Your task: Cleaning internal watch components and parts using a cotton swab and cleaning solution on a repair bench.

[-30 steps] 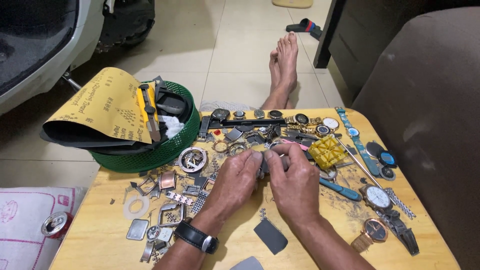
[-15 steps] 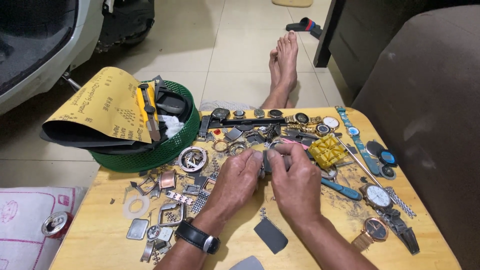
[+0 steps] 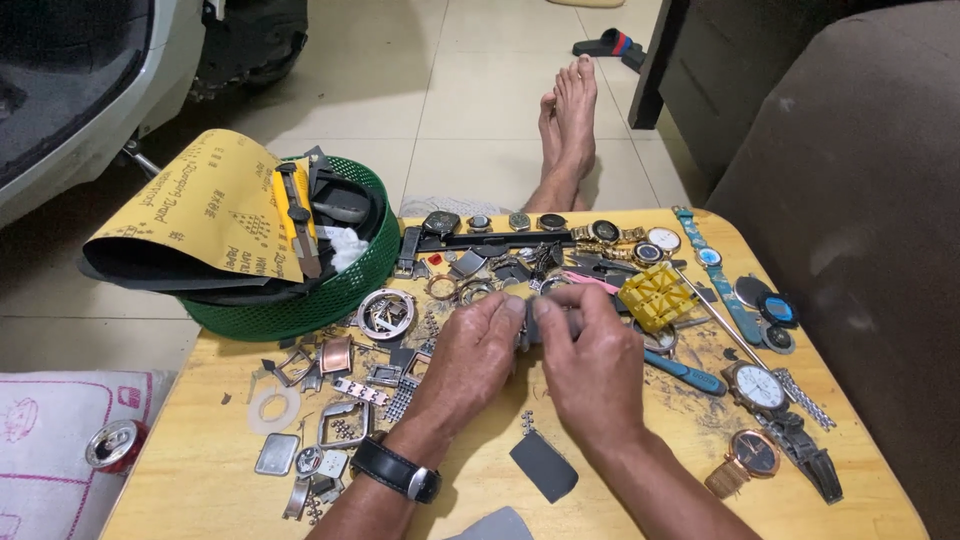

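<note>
Both hands meet at the middle of the wooden table [image 3: 200, 470]. The left hand [image 3: 468, 358] and right hand [image 3: 592, 362] are pinched together around a small dark watch part [image 3: 532, 322], fingertips of both clamped on it, just above the tabletop. At two o'clock from it sits a yellow plastic holder [image 3: 655, 296]; at six o'clock lies a dark grey sandpaper piece [image 3: 543, 466]. A round metal watch case [image 3: 385, 313] rests at nine o'clock, with the green basket [image 3: 350, 285] beyond at ten o'clock.
</note>
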